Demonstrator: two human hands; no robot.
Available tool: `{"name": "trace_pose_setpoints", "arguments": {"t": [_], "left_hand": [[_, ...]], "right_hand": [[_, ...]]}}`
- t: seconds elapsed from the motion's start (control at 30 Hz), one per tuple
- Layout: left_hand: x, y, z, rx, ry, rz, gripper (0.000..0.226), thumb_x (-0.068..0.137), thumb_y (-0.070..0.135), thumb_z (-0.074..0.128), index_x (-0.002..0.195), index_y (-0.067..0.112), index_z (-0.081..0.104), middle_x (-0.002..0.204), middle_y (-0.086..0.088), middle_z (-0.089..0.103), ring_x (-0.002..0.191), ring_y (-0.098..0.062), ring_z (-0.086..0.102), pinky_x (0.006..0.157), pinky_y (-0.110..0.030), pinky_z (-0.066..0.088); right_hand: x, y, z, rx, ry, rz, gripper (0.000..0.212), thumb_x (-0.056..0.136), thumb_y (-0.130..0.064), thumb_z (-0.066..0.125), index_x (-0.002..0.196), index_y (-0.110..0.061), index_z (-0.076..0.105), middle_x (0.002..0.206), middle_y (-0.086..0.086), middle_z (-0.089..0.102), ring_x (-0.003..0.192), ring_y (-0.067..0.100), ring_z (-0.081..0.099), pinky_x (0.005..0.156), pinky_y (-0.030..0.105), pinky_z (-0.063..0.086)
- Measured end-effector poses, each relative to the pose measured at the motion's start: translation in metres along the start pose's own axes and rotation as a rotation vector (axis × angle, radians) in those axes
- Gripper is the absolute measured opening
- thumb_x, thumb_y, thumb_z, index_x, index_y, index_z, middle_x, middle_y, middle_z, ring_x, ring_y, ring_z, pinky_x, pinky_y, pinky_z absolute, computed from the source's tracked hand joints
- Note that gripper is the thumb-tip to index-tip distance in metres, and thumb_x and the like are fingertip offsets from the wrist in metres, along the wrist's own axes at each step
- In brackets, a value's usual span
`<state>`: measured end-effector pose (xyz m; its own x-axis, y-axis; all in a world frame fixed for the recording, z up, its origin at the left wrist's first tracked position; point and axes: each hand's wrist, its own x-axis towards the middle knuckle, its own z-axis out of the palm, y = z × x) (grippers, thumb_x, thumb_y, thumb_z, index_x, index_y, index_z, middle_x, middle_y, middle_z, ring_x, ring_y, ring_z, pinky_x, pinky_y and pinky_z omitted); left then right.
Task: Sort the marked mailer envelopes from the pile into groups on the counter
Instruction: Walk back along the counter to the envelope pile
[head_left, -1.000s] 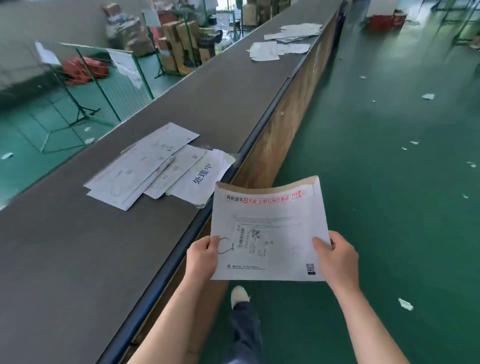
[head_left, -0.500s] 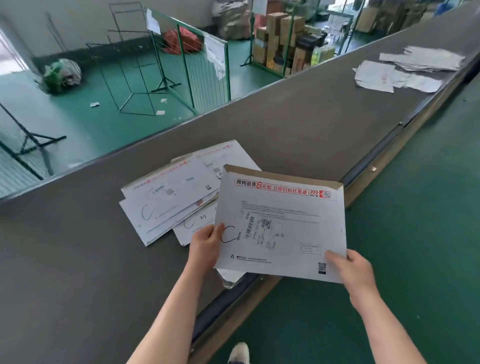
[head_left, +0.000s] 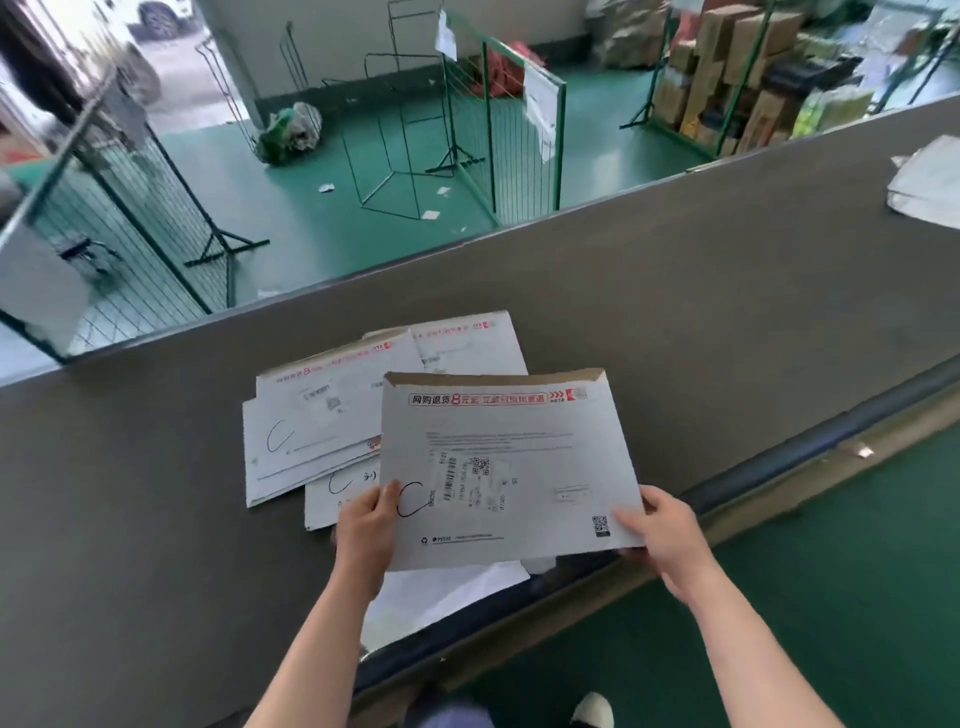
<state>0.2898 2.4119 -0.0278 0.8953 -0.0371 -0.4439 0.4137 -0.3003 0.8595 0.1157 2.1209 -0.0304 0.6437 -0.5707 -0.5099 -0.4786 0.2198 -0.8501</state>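
A person holds a white mailer over a grey counter, the left hand pinching its lower left corner beside a handwritten "C", the right hand gripping its lower right corner by the counter's edge. The mailer hangs just above a fanned stack of similar "C"-marked envelopes lying on the counter. A second pile lies far right. Green wire racks stand beyond.

White mailer envelope with red banner print and black hand-drawn mark, grey counter, green floor.
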Motion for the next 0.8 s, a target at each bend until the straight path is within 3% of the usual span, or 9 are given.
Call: {"name": "trace_pose_setpoints", "arguments": {"t": [0.07,0.13,0.2,0.3,0.43,0.53,0.67,0.8], "left_hand": [[-0.008,0.008,0.006,-0.068,0.033,-0.004,0.034,0.104,0.033,0.057,0.088,0.007,0.072,0.084,-0.005,0.071,0.076,-0.026,0.063,0.068,-0.041,0.053],[-0.012,0.017,0.005,-0.200,-0.040,-0.003,0.024,0.107,0.034,0.053,0.106,0.018,0.069,0.097,-0.010,0.075,0.083,-0.032,0.070,0.073,-0.047,0.060],[-0.006,0.025,0.000,-0.267,-0.119,0.007,0.023,0.107,0.036,0.048,0.122,0.024,0.062,0.102,-0.015,0.077,0.080,-0.036,0.074,0.066,-0.045,0.063],[0.009,0.033,-0.004,-0.228,-0.112,0.037,0.027,0.108,0.032,0.048,0.132,0.026,0.058,0.104,-0.011,0.078,0.082,-0.037,0.076,0.067,-0.045,0.062],[0.024,0.037,-0.003,-0.214,-0.096,0.052,0.031,0.107,0.027,0.052,0.137,0.023,0.056,0.106,-0.007,0.077,0.094,-0.034,0.075,0.079,-0.050,0.062],[0.037,0.036,-0.001,-0.237,-0.102,0.035,0.034,0.105,0.027,0.055,0.139,0.022,0.053,0.116,-0.009,0.073,0.106,-0.033,0.071,0.090,-0.052,0.060],[0.058,0.030,0.003,-0.233,-0.074,-0.007,0.031,0.105,0.027,0.057,0.136,0.026,0.052,0.126,-0.008,0.068,0.112,-0.027,0.068,0.092,-0.049,0.058],[0.072,0.032,0.018,-0.094,-0.166,-0.057,0.055,0.102,0.039,0.059,0.151,0.023,0.040,0.145,-0.004,0.054,0.123,-0.021,0.058,0.099,-0.046,0.052]], "right_hand": [[0.013,-0.023,-0.002,0.021,-0.012,-0.080,0.013,0.098,-0.010,0.066,0.110,-0.015,0.069,0.107,0.007,0.077,0.099,0.027,0.073,0.065,0.035,0.060],[0.025,-0.044,0.002,0.063,-0.006,-0.157,0.012,0.099,-0.014,0.067,0.109,-0.019,0.069,0.106,0.002,0.077,0.100,0.023,0.073,0.070,0.035,0.062],[0.042,-0.068,0.010,0.126,0.032,-0.205,0.012,0.100,-0.014,0.065,0.108,-0.023,0.069,0.107,0.002,0.076,0.098,0.021,0.072,0.069,0.034,0.062],[0.066,-0.102,0.024,0.289,0.093,-0.195,0.014,0.100,-0.010,0.062,0.107,-0.022,0.067,0.110,0.004,0.074,0.100,0.023,0.071,0.066,0.032,0.057],[0.083,-0.131,0.044,0.422,0.106,-0.146,0.017,0.100,-0.005,0.061,0.111,-0.017,0.067,0.108,0.004,0.074,0.096,0.022,0.070,0.070,0.033,0.054],[0.096,-0.136,0.058,0.376,0.108,-0.135,0.022,0.100,-0.005,0.060,0.119,-0.013,0.066,0.109,0.004,0.073,0.096,0.022,0.070,0.072,0.033,0.056],[0.116,-0.118,0.062,0.273,0.047,-0.015,0.021,0.100,-0.008,0.062,0.120,-0.010,0.060,0.117,0.012,0.071,0.106,0.028,0.068,0.079,0.037,0.057],[0.123,-0.082,0.048,-0.196,0.058,0.088,0.080,0.095,-0.036,0.072,0.158,-0.016,0.027,0.155,0.010,0.048,0.138,0.030,0.050,0.110,0.049,0.043]]}}
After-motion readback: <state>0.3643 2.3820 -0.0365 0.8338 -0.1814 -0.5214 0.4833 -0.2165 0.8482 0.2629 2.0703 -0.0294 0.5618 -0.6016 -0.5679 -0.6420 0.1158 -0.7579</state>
